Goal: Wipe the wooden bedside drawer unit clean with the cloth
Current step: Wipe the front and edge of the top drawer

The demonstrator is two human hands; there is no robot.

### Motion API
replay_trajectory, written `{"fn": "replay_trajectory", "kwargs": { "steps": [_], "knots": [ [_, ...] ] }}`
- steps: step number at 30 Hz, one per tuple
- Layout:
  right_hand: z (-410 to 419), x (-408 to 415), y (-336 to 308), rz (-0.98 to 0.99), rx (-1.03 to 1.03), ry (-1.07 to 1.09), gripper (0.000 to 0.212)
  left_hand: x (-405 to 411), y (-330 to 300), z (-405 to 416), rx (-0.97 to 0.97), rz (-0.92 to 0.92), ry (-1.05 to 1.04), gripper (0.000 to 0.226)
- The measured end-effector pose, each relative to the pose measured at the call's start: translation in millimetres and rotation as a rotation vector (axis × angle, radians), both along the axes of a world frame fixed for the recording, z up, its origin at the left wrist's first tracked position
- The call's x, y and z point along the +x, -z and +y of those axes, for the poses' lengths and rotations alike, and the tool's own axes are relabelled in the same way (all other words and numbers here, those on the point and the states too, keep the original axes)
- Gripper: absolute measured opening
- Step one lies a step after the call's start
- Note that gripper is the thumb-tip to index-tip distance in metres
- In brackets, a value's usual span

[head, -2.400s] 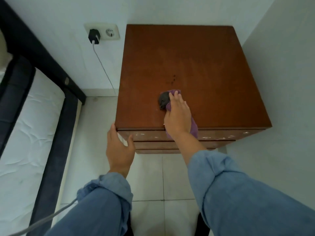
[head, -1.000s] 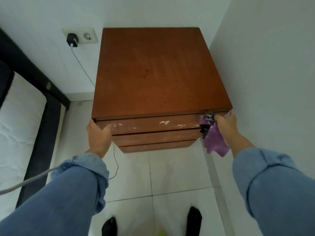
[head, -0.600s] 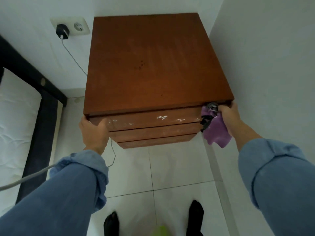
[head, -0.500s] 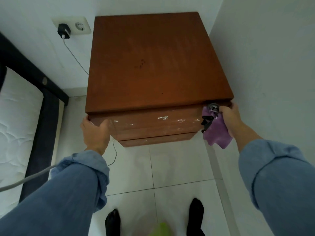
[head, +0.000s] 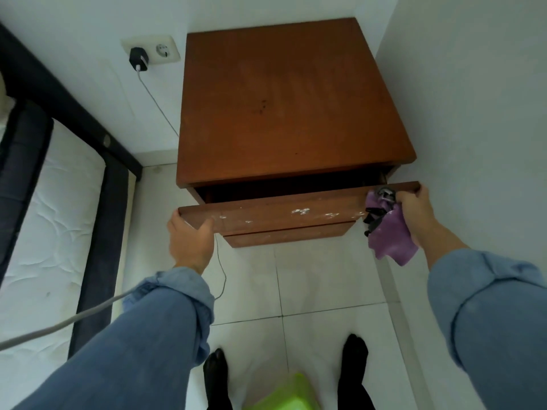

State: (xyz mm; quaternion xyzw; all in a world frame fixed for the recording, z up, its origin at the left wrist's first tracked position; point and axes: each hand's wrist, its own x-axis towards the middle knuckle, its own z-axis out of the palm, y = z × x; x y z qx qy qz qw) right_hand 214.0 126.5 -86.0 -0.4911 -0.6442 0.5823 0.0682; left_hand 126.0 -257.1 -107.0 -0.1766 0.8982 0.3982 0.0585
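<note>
Both hands gripped the top drawer [head: 284, 213] ends, left hand [head: 191, 242] bare, right hand [head: 418, 213] also pinching the cloth [head: 390, 241], drawer lying crosswise between them.

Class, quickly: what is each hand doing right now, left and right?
Left hand: closed on the left end of the top drawer front.
Right hand: closed on the drawer's right end, with the purple cloth held in it.

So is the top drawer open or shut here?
Open, partly. The top drawer front sits forward of the unit's top panel, with a dark gap between them; the left hand and right hand grip its ends.
</note>
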Motion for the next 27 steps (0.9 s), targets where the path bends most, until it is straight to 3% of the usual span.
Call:
{"fn": "replay_trajectory", "kwargs": {
  "steps": [3,5,8,10,12,17,21,27],
  "knots": [
    [-7.8,10.0,-19.2,0.081,-0.130,0.004,0.028,10.6,-7.9,9.5,-0.256,0.087,0.089,0.074],
    [-15.1,21.1,-34.6,0.116,-0.394,0.032,0.017,17.4,-14.7,24.6,-0.368,0.164,0.248,0.074],
    [-17.5,42.9,-51.2,0.176,-0.640,0.016,0.031,25.0,-24.0,58.8,-0.416,0.171,0.552,0.076],
    [-16.2,51.6,-57.2,0.311,-0.726,-0.004,0.068,27.1,-28.3,82.3,-0.432,0.154,0.676,0.076],
    [-15.7,55.3,-59.8,0.491,-0.823,-0.019,0.083,29.6,-31.2,102.0,-0.470,0.117,0.776,0.078],
    [-17.8,62.5,-65.8,0.708,-1.007,-0.140,0.048,34.9,-34.2,124.8,-0.526,0.063,0.838,0.077],
    [-10.4,47.0,-76.1,0.522,-0.790,-0.237,0.056,37.4,-31.7,121.7,-0.563,0.103,0.836,0.078],
    [2.5,12.4,-52.9,0.164,0.046,-0.117,0.069,39.5,-28.4,120.0,-0.550,0.122,0.839,0.082]
  ]
}}
